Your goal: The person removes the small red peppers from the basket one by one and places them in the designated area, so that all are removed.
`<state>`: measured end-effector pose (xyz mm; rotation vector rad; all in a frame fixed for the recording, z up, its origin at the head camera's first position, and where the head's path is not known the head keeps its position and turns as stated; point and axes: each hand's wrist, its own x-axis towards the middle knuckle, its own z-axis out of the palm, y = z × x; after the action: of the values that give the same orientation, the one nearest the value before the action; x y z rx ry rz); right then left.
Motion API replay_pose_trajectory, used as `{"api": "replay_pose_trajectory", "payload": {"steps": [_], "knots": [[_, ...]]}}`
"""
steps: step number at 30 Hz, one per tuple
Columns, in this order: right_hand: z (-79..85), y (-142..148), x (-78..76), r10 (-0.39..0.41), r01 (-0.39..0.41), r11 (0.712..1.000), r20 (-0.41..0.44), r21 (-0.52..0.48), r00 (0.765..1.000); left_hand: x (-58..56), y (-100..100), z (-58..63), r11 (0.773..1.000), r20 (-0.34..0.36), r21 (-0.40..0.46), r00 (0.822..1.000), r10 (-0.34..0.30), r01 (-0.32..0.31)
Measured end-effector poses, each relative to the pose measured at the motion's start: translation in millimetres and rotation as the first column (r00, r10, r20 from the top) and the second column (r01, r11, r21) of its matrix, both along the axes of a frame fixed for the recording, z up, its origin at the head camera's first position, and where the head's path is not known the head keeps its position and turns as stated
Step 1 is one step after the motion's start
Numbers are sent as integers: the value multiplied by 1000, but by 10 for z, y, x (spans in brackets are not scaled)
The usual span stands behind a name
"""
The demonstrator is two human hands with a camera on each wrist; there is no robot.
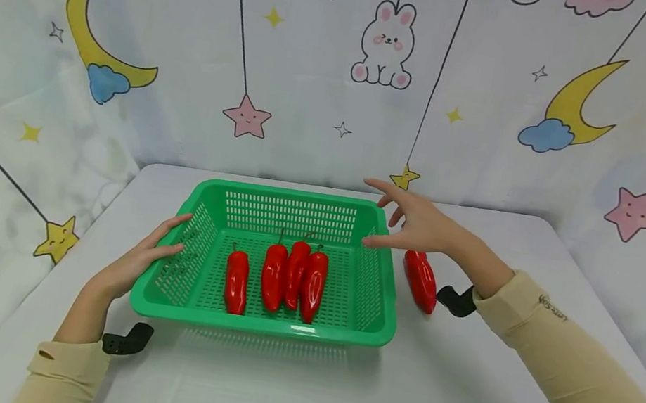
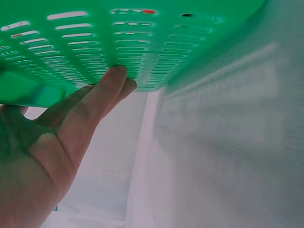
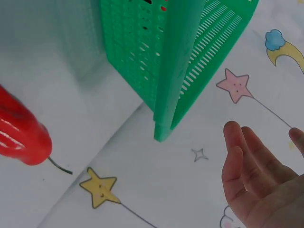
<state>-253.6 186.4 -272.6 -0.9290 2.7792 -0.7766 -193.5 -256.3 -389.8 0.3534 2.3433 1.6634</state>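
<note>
A green plastic basket (image 1: 260, 324) with slotted walls stands in front of me, with several red chili peppers (image 1: 274, 277) in it. My left hand (image 1: 136, 259) holds the basket's left rim. In the left wrist view, its fingers (image 2: 102, 95) lie against the outside of the slotted wall. My right hand (image 1: 418, 223) hovers near the basket's back right corner, fingers spread and nothing held. In the right wrist view this hand (image 3: 261, 180) is apart from the basket. Another red chili pepper (image 1: 420, 282) lies on the table just right of the basket, its top hidden by the right hand.
The white table (image 1: 277, 400) extends around the basket. A cloth backdrop (image 1: 319, 72) with moons, stars and a rabbit rises behind it and at the sides. Black wrist devices (image 1: 128, 339) sit by both cuffs.
</note>
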Motion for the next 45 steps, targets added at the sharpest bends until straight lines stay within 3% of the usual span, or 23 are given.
{"api": "replay_pose_trajectory", "payload": {"steps": [9,24,38,45], "knots": [[69,-278,-38,57,-56,998,-21,17,998,-2,-10,7,1000,4,14,1000,-2,2],[23,-647,-125,105,-104,994,-25,28,994,-10,-5,7,1000,11,29,1000,-10,9],[-34,-918,-134,164,-161,986,56,-52,985,-2,-4,-3,999,14,33,1000,-7,6],[-48,-1056,-140,181,-179,983,53,-44,982,1,-11,6,999,13,32,1000,-10,10]]}}
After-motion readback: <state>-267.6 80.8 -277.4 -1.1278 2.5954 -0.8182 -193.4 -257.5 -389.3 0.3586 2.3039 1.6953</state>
